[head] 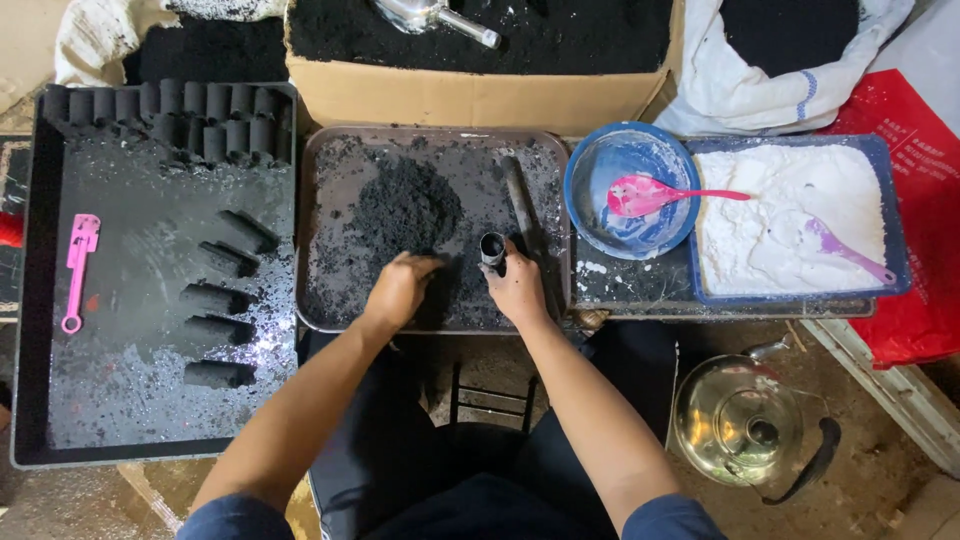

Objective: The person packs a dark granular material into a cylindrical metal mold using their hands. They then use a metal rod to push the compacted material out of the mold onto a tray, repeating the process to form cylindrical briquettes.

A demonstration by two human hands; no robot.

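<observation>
Left hand [398,290] palm down on metal tray [330,240], fingers bunched in loose black powder just below powder heap [405,205]. Right hand [518,288] fingers wrapped round short black tube [492,248], held upright, open end up, just right of heap. Dark rod [520,205] lies on tray beyond tube. Left of tray: black tray [150,400] with formed black cylinders [225,290], pink tool [78,262]. Right of tray: blue bowl [600,160] with pink spoon [660,195], white powder tub [790,215].

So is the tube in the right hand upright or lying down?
Upright: the tube stands in the right hand on the tray, its open mouth facing up at the camera.
</observation>
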